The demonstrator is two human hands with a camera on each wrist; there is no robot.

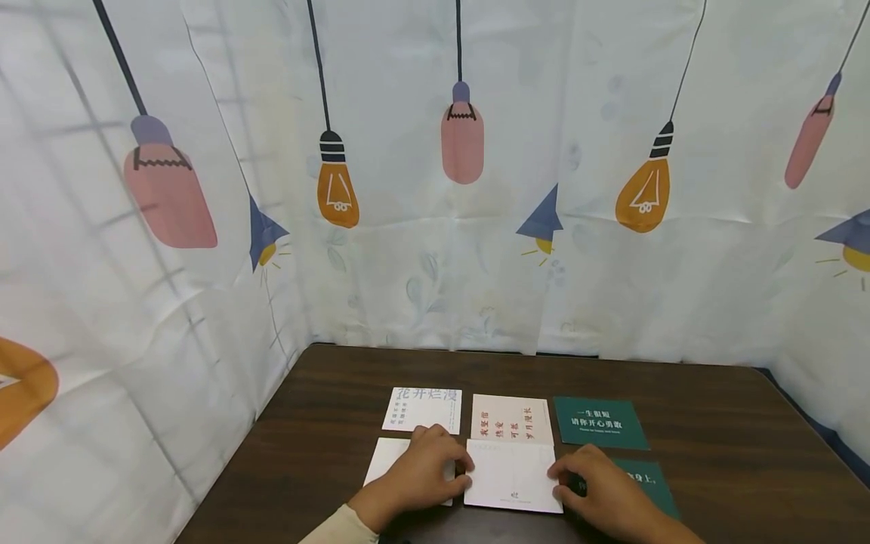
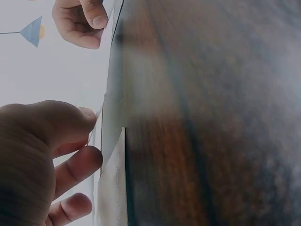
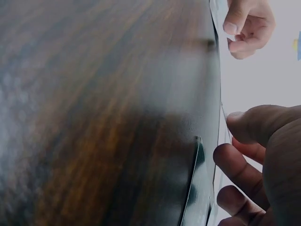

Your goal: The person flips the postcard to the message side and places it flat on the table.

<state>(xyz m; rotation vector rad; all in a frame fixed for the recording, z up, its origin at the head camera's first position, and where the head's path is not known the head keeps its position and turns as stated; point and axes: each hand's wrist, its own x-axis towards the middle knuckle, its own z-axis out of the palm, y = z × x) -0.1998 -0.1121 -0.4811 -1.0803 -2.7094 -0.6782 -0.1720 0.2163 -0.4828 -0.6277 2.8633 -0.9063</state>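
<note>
A white card (image 1: 513, 476) with faint print and a small mark near its lower edge lies low over the table, overlapping the bottom of a pink card (image 1: 513, 417) with red writing. My left hand (image 1: 427, 470) pinches its left edge with thumb and fingers. At the opposite edge, my right hand (image 1: 601, 487) grips it the same way. Under the left hand is another white card (image 1: 386, 459), partly covered. A dark green card (image 1: 655, 487) with white writing sits partly hidden beneath the right hand.
Behind the left hand lies a white card with grey-blue writing (image 1: 423, 412). A second green card (image 1: 601, 423) is at the back right. The dark wooden table (image 1: 734, 438) meets a white curtain (image 1: 421, 302) printed with lamps along its back and sides.
</note>
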